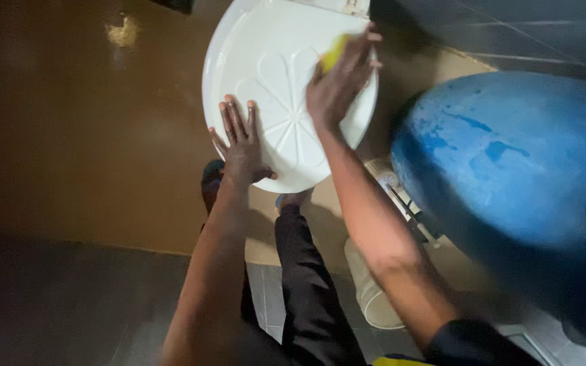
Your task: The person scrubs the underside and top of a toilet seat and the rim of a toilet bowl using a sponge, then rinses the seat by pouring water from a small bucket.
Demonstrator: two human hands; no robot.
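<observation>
L hand [242, 146] flat at white lid [272, 61] edge, R hand [339, 81] w/ yellow sponge [334, 53].

No packages, labels, signs or screens visible

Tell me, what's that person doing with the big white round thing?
A person is leaning over a closed white toilet lid. The left hand lies flat on the lid near its front edge, fingers spread. The right hand presses a small yellow thing, maybe a sponge, against the lid farther back. A big blue barrel stands to the right, and a white bucket sits on the floor below it.
</observation>
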